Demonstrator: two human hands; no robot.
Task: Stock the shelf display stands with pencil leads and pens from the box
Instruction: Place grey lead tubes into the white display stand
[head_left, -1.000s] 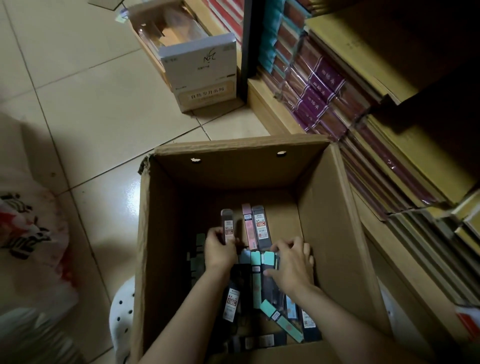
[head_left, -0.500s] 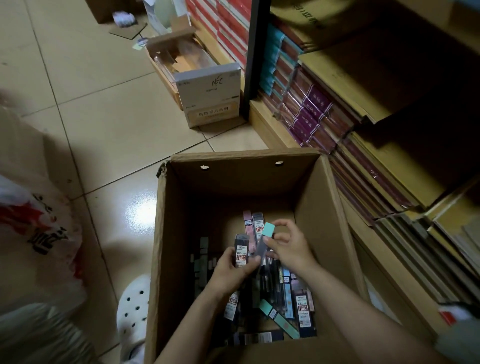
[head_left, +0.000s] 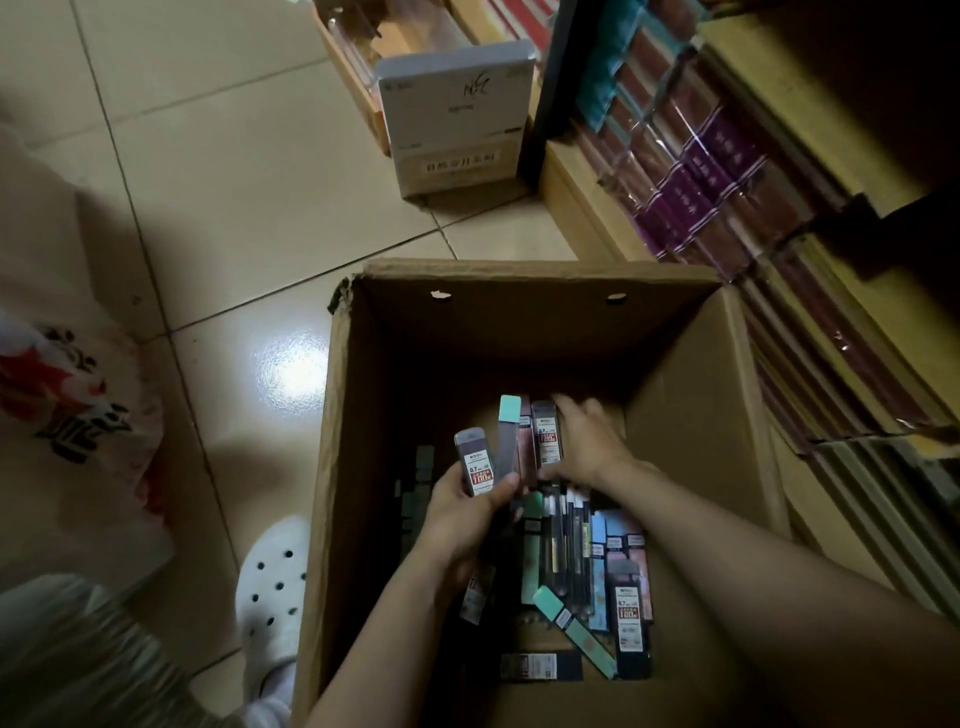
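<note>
Inside the cardboard box (head_left: 691, 395), left hand (head_left: 462, 514) gripping lead cases (head_left: 475, 462), right hand (head_left: 587, 441) pinching another.

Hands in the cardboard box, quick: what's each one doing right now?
Left hand: closed on slim grey and teal-capped pencil lead cases, fanned upright.
Right hand: fingers on a dark labelled lead case; whether it grips cannot be told.

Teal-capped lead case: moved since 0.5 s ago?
Yes. The teal-capped lead case went from the right hand to the left hand, now beside the grey case, leftward against the cardboard box.
</note>
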